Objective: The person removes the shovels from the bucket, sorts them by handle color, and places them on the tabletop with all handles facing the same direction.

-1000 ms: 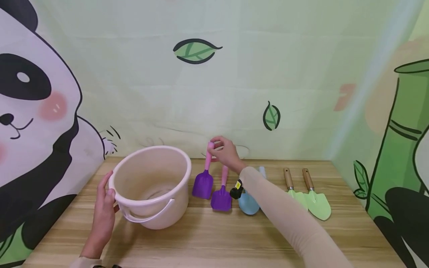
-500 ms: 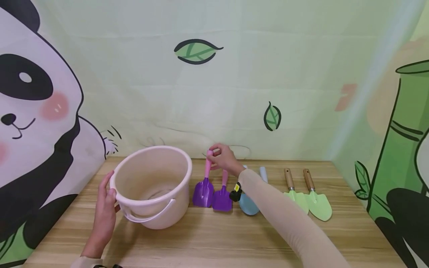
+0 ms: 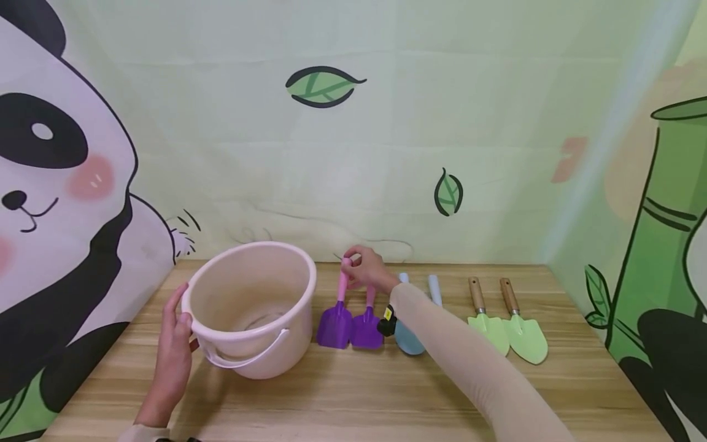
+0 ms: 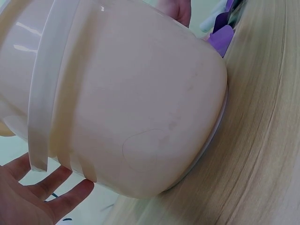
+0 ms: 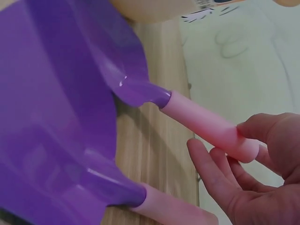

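A pale pink bucket (image 3: 300, 334) stands on the wooden table, and my left hand (image 3: 175, 356) holds its left rim. Fingers (image 4: 70, 199) of that hand lie against the outer wall just below the rim in the left wrist view. My right hand (image 3: 369, 270) pinches the end of the pink handle of a purple toy shovel (image 3: 334, 326). Its blade is low at the table, right of the bucket. Beside it lies a second purple shovel (image 3: 367, 331), its handle partly behind my right hand. In the right wrist view the held pink handle (image 5: 206, 123) shows between thumb and fingers.
Two light blue-handled tools (image 3: 409, 339) lie partly under my right forearm. Farther right are two green trowels (image 3: 526, 339) with wooden handles. A printed cloth backdrop (image 3: 386, 135) rises behind the table's back edge (image 3: 497, 265).
My right hand has lowered the purple shovel, bringing its blade down beside the second purple one. My left hand and the bucket have stayed in place.
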`<act>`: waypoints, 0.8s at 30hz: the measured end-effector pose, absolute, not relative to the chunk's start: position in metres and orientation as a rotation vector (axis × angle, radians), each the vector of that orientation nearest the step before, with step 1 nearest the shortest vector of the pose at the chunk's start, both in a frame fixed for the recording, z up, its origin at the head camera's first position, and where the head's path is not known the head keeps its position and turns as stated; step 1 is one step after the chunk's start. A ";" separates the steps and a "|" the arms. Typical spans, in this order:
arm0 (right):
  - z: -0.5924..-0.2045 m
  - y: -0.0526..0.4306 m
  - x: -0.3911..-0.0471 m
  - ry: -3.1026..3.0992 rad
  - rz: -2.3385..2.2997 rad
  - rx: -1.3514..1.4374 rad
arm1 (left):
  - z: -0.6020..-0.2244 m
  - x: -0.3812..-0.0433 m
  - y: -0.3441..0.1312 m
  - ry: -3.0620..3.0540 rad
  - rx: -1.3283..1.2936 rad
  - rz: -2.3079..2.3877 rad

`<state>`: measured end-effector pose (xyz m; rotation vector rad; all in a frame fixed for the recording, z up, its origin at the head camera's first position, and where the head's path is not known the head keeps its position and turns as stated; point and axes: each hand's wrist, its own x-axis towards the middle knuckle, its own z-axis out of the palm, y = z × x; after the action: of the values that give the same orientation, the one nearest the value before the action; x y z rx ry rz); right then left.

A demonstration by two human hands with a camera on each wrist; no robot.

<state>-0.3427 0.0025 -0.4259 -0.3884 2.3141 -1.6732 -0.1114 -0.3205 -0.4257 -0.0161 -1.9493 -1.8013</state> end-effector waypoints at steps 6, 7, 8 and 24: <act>-0.429 0.004 -0.342 2.455 -1.524 -0.427 | -0.426 -0.112 -0.320 -1.961 -0.020 -1.797; -0.430 0.004 -0.342 2.459 -1.518 -0.424 | -0.426 -0.112 -0.319 -1.963 -0.021 -1.795; -0.431 0.004 -0.343 2.460 -1.511 -0.422 | -0.426 -0.112 -0.319 -1.964 -0.022 -1.794; -0.430 -0.001 -0.343 2.545 -1.374 -0.434 | -0.426 -0.112 -0.321 -1.954 0.000 -1.792</act>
<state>-0.3430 -0.0005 -0.4303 -0.4338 2.5449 -1.3739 -0.1120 -0.3210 -0.4260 0.0003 -1.9542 -1.7918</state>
